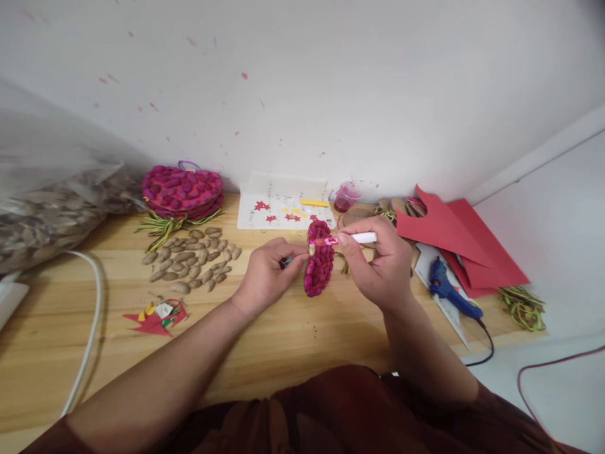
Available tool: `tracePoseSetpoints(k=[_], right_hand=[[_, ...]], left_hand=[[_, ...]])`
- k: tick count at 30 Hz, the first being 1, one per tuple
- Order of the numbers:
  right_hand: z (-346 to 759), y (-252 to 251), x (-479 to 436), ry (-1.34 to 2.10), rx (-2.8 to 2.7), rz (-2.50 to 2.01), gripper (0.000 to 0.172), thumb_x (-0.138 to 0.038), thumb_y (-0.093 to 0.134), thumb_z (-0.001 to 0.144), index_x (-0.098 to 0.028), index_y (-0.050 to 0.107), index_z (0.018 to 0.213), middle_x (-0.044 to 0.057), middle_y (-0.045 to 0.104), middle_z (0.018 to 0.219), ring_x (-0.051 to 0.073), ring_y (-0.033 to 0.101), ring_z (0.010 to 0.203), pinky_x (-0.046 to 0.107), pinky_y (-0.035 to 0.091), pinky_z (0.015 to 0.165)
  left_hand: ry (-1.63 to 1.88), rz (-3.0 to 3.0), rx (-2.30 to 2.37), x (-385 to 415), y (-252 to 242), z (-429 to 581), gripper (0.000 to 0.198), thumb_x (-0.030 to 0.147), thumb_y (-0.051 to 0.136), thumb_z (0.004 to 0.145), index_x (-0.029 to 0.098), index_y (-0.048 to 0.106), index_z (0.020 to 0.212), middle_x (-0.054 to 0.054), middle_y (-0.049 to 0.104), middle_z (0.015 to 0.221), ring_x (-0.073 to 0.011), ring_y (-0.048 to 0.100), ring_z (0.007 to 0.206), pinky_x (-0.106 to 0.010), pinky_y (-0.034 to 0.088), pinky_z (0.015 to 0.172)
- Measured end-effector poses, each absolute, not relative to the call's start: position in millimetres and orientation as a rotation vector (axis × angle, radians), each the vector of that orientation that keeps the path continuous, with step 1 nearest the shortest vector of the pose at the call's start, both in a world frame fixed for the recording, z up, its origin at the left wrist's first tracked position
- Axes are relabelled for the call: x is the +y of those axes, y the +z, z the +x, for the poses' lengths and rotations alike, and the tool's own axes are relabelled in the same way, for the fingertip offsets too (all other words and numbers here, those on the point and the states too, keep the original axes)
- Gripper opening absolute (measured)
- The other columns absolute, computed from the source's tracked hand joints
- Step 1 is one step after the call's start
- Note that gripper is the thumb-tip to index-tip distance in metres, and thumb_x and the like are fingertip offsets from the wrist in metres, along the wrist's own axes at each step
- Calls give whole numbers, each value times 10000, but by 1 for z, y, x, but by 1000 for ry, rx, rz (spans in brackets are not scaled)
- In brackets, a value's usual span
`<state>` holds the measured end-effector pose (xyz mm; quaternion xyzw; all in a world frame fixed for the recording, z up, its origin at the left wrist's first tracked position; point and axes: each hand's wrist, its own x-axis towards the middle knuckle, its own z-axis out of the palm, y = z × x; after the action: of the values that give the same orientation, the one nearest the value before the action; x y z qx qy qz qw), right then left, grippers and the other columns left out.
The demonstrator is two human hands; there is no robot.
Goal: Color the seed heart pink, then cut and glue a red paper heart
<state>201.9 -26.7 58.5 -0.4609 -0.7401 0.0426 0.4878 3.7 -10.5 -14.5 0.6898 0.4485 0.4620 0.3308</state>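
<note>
White brush (333,241), gripped in the right hand (384,265), points left, long axis crosswise. Left hand (270,271) pinches magenta disc (320,270).

The one view looks from the wearer's head, above and behind the left hand (269,271) and the right hand (382,265) — forward and down onto the surface (265,353). Both hands sit near mid-frame, close enough for single fingers to show. Nearer the lens than the hands, the forearms (174,353) come in from below and the shirt (331,410) fills the lower edge. Past the hands, the view reaches up the wall (302,94). It is wide, too — taking in the bag (47,214) left of the left hand and the glue gun (451,293) right of the right hand.
</note>
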Motion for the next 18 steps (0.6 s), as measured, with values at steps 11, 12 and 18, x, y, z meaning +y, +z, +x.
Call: tracePoseSetpoints(k=[11,12,18], right_hand=[[213,53,-17,397,-1596,-1211,116,-339,703,917,-235,670,878,-4,684,781,149,609,681,314,507,661],[213,52,-15,419,-1582,-1216,127,-348,706,916,-233,669,877,-8,675,771,144,598,669,304,497,644],[215,49,-12,461,-1558,-1159,150,-365,702,922,-235,659,860,-19,618,705,139,543,630,293,445,590]], left_hand=[[1219,1785,1162,-10,-14,4,169,263,670,903,212,831,899,-21,699,730,-155,600,673,-273,475,678],[1224,1783,1160,-10,-14,4,169,261,670,903,211,831,902,-20,697,727,-155,599,671,-274,475,677],[1243,1784,1157,-9,-15,4,168,256,673,902,205,833,905,-16,697,723,-150,588,664,-273,473,677]])
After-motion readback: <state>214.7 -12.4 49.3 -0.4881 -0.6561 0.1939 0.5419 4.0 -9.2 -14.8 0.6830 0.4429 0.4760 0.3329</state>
